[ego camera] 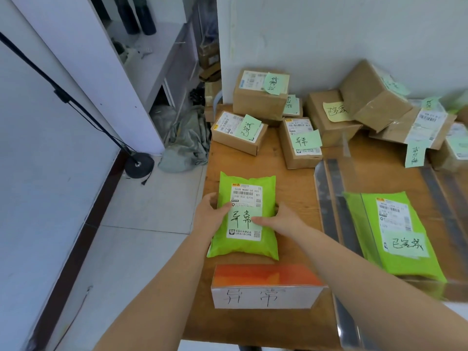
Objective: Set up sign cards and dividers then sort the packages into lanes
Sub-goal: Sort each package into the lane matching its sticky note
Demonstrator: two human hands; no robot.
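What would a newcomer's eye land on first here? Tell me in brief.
Two hands, left hand and right hand, grip a bright green mailer on the wooden table, just behind a white sign card. A second green mailer lies to the right; cardboard boxes crowd the far edge.

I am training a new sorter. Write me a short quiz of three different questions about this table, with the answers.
1. True or false: both hands hold the green mailer bag in the left lane.
2. Which item stands nearest to the person in that lane?
A. a cardboard box
B. the sign card
C. a floor stand
3. Fill in: the second green mailer bag lies to the ____ of the clear divider.

Key
1. True: the left hand and the right hand grip its two sides.
2. B
3. right
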